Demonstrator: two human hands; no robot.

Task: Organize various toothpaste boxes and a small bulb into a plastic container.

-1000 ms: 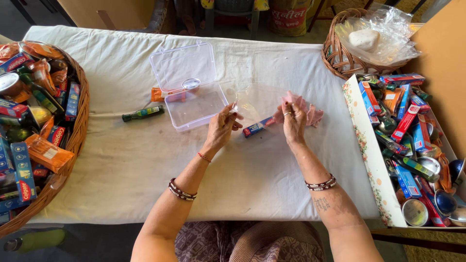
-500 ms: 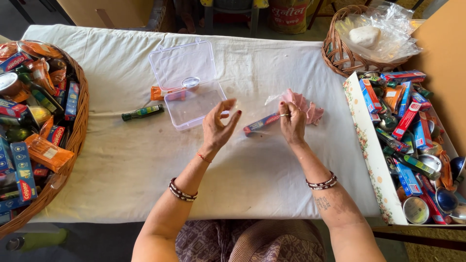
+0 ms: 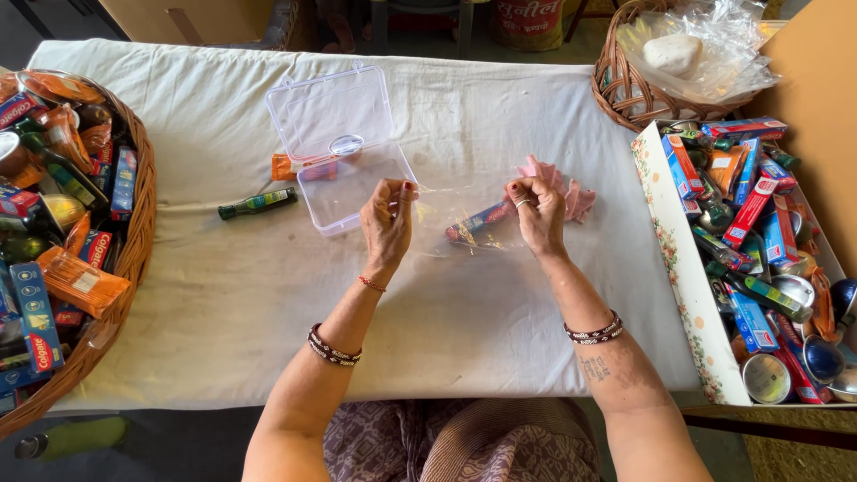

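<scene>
1. This looks like a small packing workplace, makeshift rather than a factory.
2. The bench [image 3: 223, 303] is covered with a plain white cloth and serves as a sorting surface.
3. A wicker basket [image 3: 134, 241] on the left brims with boxed and sacheted toiletries.
4. A flowered carton [image 3: 678, 277] on the right holds more tubes and tins.
5. A second basket [image 3: 616, 80] holds clear plastic bags.
6. An open clear case [image 3: 344, 147] lies mid-bench.
</scene>
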